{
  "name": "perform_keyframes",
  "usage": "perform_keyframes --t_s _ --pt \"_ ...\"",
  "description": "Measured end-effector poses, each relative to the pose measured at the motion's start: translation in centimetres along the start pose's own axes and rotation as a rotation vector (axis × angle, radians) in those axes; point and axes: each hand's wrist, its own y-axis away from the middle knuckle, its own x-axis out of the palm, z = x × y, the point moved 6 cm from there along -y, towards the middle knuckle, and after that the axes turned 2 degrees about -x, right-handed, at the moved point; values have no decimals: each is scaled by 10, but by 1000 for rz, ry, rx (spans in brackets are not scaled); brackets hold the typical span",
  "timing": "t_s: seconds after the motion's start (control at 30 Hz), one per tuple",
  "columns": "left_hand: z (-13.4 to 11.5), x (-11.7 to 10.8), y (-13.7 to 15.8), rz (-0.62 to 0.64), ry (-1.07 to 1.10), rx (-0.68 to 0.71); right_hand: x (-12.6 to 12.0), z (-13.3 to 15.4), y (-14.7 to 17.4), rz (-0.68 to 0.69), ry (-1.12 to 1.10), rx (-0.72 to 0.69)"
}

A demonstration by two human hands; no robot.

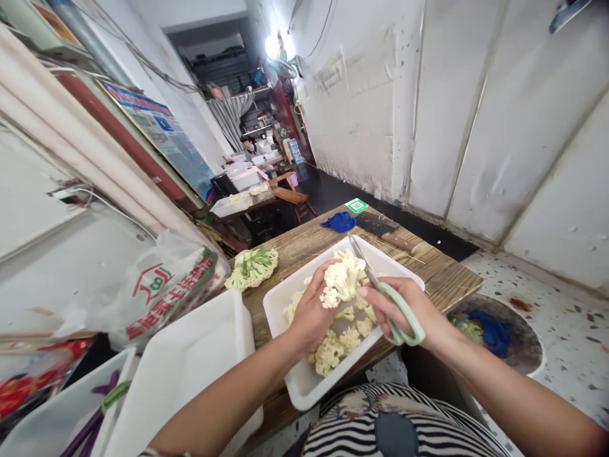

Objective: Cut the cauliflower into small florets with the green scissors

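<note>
My left hand (311, 311) is closed round a piece of cauliflower (346, 274), held above a white plastic tray (304, 397). In my right hand (404, 304) is a pair of scissors (413, 320) with pale green handles. Their metal blades point up and away, right beside the cauliflower piece; whether they touch it I cannot tell. Several cut florets (330, 352) lie in the tray below both hands. A larger cauliflower head (253, 266) rests on the wooden table (442, 273), past the tray's left far corner.
Behind the tray lie a cleaver (385, 231), a blue cloth (339, 221) and a green code card (356, 205). At left stand a white bin (190, 362), a plastic bag (166, 289) and eggplants (90, 431). A waste bucket (533, 343) is on the floor at right. Far back sits a person (250, 147).
</note>
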Motion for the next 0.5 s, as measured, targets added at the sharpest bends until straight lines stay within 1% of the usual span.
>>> perform_keyframes --t_s 0.07,0.13,0.23,0.33,0.37,0.4,0.43,0.5 --pt "-1 9 4 72 10 -11 7 2 -5 -11 -7 -14" --pt "-2 11 4 100 -14 -6 9 0 -8 -41 -20 -27" --pt "-5 4 0 60 -141 38 9 -5 -12 -65 -43 -12" --pt "-14 -3 0 -18 -356 171 8 -9 -17 -66 -56 25" --pt "-16 -4 0 -27 -383 193 8 -9 -19 -67 -56 34" --pt "-17 -4 0 -19 -363 178 7 -10 -21 -72 -55 38" --pt "-16 -3 0 4 -295 124 6 -10 -22 -81 -52 38" --pt "-12 2 0 82 -87 -48 4 -11 -25 -107 -42 25"
